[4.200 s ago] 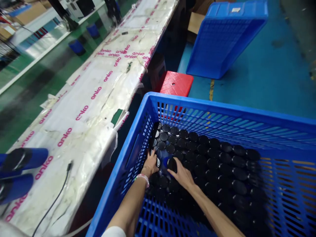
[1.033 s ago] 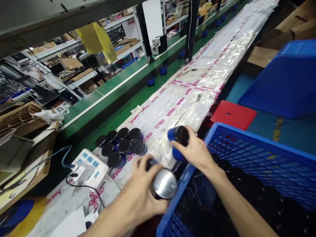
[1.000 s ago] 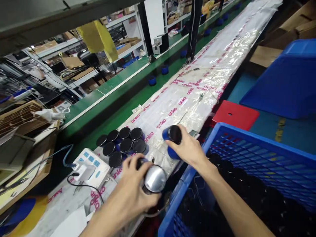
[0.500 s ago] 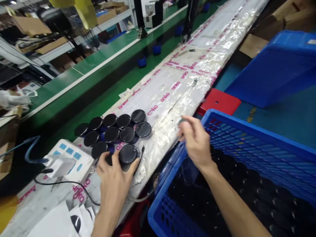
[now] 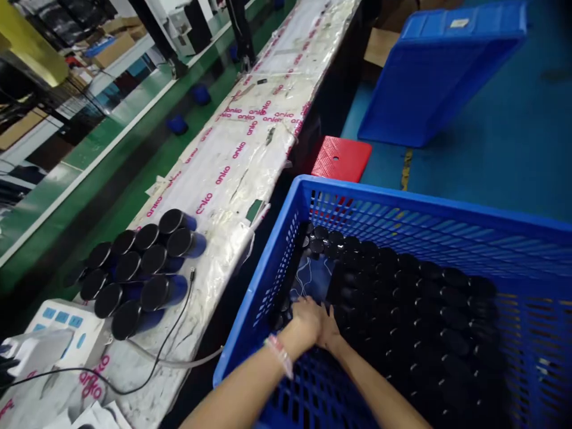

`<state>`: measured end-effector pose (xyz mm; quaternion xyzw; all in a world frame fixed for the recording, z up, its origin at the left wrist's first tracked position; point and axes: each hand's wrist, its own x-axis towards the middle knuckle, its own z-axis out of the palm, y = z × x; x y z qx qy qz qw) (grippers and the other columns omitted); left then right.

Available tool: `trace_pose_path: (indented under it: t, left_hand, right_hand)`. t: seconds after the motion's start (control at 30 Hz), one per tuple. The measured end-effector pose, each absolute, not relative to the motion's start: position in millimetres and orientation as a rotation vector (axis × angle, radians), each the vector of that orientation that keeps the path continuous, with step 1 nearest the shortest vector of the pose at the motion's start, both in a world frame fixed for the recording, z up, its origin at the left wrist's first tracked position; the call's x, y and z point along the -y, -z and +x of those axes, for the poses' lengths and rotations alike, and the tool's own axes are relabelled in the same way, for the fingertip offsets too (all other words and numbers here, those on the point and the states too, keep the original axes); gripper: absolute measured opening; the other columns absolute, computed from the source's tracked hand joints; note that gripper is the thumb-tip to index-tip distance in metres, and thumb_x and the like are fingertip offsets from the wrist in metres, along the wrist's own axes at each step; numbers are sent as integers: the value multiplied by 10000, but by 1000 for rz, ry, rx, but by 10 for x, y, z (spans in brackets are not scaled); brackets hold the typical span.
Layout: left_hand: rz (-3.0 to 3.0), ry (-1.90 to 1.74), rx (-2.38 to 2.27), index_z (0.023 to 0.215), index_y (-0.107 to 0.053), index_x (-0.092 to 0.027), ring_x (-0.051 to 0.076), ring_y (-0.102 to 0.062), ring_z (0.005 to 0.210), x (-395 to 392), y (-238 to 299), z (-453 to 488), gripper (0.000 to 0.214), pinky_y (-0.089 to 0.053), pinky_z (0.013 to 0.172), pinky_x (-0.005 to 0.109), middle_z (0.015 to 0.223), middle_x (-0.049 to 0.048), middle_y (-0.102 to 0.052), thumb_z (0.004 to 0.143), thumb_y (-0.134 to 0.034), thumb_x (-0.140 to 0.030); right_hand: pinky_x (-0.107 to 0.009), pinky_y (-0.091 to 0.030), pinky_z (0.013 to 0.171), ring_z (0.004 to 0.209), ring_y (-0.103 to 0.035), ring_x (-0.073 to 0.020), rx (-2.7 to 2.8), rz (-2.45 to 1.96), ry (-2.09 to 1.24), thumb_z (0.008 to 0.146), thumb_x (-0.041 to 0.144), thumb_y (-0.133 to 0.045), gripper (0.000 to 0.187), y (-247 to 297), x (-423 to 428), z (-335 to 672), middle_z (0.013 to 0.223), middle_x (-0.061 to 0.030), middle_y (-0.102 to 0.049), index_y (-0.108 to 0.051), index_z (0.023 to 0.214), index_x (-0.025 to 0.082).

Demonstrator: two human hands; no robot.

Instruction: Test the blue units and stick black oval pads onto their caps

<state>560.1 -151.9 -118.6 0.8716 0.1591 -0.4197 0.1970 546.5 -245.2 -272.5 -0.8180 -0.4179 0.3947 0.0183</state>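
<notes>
My left hand (image 5: 306, 314), with a pink beaded bracelet on its wrist, reaches down into a blue plastic basket (image 5: 252, 293). Beside and touching it is my right hand (image 5: 329, 329). Both look closed, fingers curled and partly hidden; what they hold, if anything, does not show. Around them in the basket stand rows of black round-topped pieces (image 5: 404, 292). Thin white cords (image 5: 304, 271) lie over a bluish patch just ahead of the hands. On the table to the left, several dark blue cylinders with black round tops (image 5: 154, 260) stand close together.
A white power strip (image 5: 80, 333) with a plugged-in adapter and a black cable (image 5: 166, 339) lies by the cylinders. A dark green flat piece (image 5: 254, 210) rests at the table edge. Beyond the basket are a red stool (image 5: 342, 159) and a tilted blue bin (image 5: 429, 83).
My left hand has let go of the cylinders on the table and moved right into the basket. My right hand has left the table edge and come down beside it. The view has turned right.
</notes>
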Motion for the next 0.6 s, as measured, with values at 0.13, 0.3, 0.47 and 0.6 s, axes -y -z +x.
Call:
trace_pose_path:
  t: [0.13,0.3,0.47,0.6]
  left_hand:
    - [2453,1327,-377,1239,-492,-196,293,-399,1250,1347,2153,5510,407,-326,1011,570,1376,92,-419,856,-580,-300]
    - [2430,1387,-256,1252,-482,-228,297,-385,1257,1106,2732,5256,406,-331,1008,567,1395,87,-398,864,-566,-310]
    - [2491,1357,-144,1263,-464,-216,285,-430,1212,1058,2969,5218,414,-398,967,531,1383,93,-392,867,-562,-284]
    - [2567,1361,-191,1253,-465,-198,268,-498,1135,1173,3030,5266,411,-469,891,492,1326,97,-445,861,-573,-261]
  right_hand:
    - [-584,-266,1020,1266,-346,-315,1248,-2633,-1332,874,359,-573,488,3003,2506,5563,1398,-102,-366,-436,1313,197]
    - [-580,-294,1005,1264,-340,-320,1258,-2626,-1328,878,392,-559,519,3215,2832,5819,1397,-99,-358,-401,1340,216]
    - [-625,-321,966,1316,-207,-391,1183,-2712,-1253,846,372,-601,674,3308,2894,5885,1472,-101,-213,-259,1420,279]
    - [-613,-386,910,1306,-209,-408,1160,-2723,-1204,812,293,-653,711,3395,2857,5869,1466,-86,-225,-270,1410,334]
